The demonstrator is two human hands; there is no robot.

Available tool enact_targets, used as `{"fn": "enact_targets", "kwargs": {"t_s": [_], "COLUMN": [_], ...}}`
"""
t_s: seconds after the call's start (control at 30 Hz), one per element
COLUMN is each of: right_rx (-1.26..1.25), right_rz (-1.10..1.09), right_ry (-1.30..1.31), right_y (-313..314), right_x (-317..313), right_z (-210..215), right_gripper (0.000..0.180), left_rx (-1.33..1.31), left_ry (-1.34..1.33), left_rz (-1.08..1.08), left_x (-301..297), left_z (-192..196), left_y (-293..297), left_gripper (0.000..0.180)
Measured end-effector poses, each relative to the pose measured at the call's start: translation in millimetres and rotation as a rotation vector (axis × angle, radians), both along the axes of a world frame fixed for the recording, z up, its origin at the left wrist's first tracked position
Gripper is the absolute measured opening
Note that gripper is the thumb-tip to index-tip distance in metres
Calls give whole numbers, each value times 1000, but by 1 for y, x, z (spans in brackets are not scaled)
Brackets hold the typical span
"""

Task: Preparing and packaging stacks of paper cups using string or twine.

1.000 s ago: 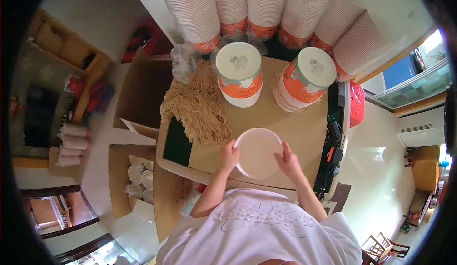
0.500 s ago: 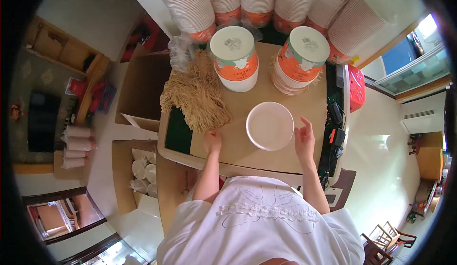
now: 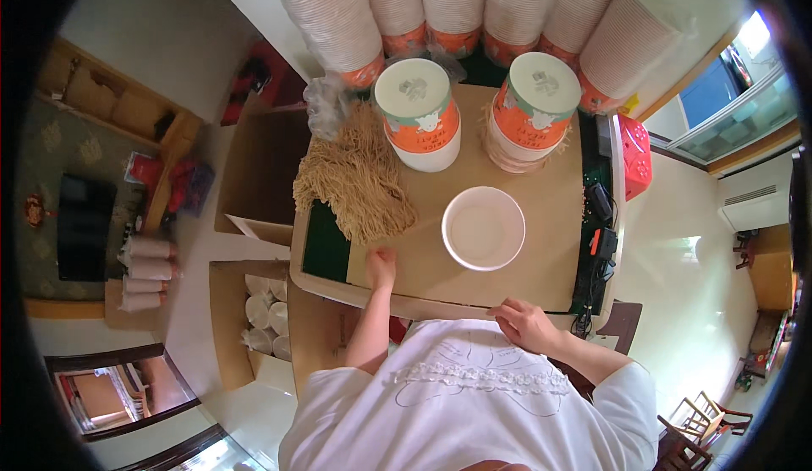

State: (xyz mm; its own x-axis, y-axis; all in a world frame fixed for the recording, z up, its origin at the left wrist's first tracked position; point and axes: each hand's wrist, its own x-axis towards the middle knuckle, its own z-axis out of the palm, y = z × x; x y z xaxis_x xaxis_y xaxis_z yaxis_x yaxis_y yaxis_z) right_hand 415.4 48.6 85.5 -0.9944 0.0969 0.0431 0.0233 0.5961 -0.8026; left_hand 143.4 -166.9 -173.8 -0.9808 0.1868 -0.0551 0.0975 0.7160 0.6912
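Note:
An empty white paper bowl stands alone on the brown cardboard table top. My left hand rests on the cardboard just below a pile of dry tan noodles, fingers curled, holding nothing I can see. My right hand lies at the near edge of the table, close to my white shirt, fingers loosely bent and empty. Two orange-and-white lidded tubs stand at the far side, beyond the bowl.
Tall stacks of paper bowls lean along the back wall. An open carton with white cups sits on the floor at left. A red basket and black devices line the table's right edge. A clear plastic bag lies behind the noodles.
Both hands have let go of the white bowl, which now stands farther out on the table. My left hand slid toward the noodles; my right hand drew back to the near edge.

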Motion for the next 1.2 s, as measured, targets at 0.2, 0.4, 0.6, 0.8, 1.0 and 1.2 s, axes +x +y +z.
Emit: {"fn": "enact_targets", "kwargs": {"t_s": [0.2, 0.4, 0.6, 0.8, 1.0, 1.2], "right_rx": [-110, -149, -313, -645, -390, -480], "right_rz": [-222, -224, -6, -112, -235, -243], "right_ry": [89, 33, 47, 26, -176, -176], "right_y": [4, 8, -14, -25, -4, 7], "right_x": [-29, -16, -49, -58, -46, -68], "right_z": [18, 5, 20, 11, 17, 18], "right_gripper": [20, 24, 41, 34, 22, 9], "left_rx": [-107, -347, -186, 318, 397, 339], "left_ry": [46, -358, -466, -787, -727, -573], "left_rz": [-30, -666, -1214, -951, -755, -831], "left_x": [-15, 67, 114, 84, 68, 76], "left_z": [-3, 56, 230, 291, 276, 258], "left_y": [10, -10, 57, 65, 70, 87], "left_gripper": [11, 11, 18, 11, 7, 6]}}
